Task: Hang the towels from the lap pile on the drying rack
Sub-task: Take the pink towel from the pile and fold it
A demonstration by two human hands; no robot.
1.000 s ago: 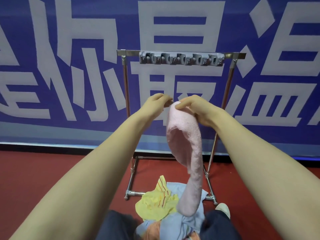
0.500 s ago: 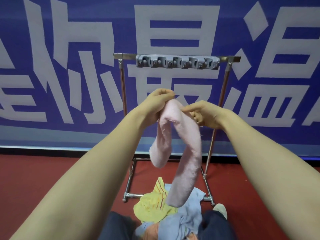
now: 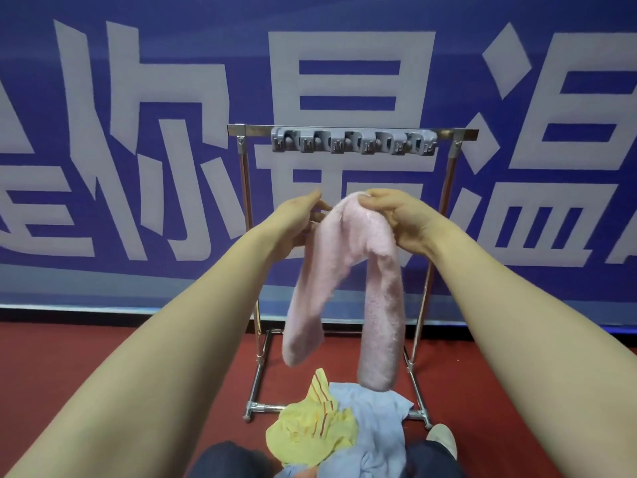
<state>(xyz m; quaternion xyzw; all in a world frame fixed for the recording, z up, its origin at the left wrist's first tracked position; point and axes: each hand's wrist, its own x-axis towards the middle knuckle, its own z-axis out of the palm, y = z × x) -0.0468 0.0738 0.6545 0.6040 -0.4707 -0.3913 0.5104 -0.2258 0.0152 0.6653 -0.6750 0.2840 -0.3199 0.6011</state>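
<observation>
A pink towel (image 3: 348, 263) hangs in two folds in front of me, below the rack's top bar. My right hand (image 3: 396, 222) grips its upper edge on the right. My left hand (image 3: 303, 219) pinches the same edge on the left. The metal drying rack (image 3: 351, 130) stands ahead with a grey row of clips (image 3: 353, 142) on its top bar; no towel hangs on it. On my lap lie a yellow striped towel (image 3: 310, 429) and a light blue towel (image 3: 372, 426), with an orange cloth partly hidden beneath.
A large blue banner with white characters (image 3: 138, 132) covers the wall behind the rack. The floor (image 3: 86, 367) is red. The rack's base tubes (image 3: 262, 405) sit close to my knees, and a white shoe (image 3: 443, 438) shows at the lower right.
My hands have drawn slightly apart along the towel's top edge, and the towel's left fold has dropped lower. The towel sits at about the same height below the clips.
</observation>
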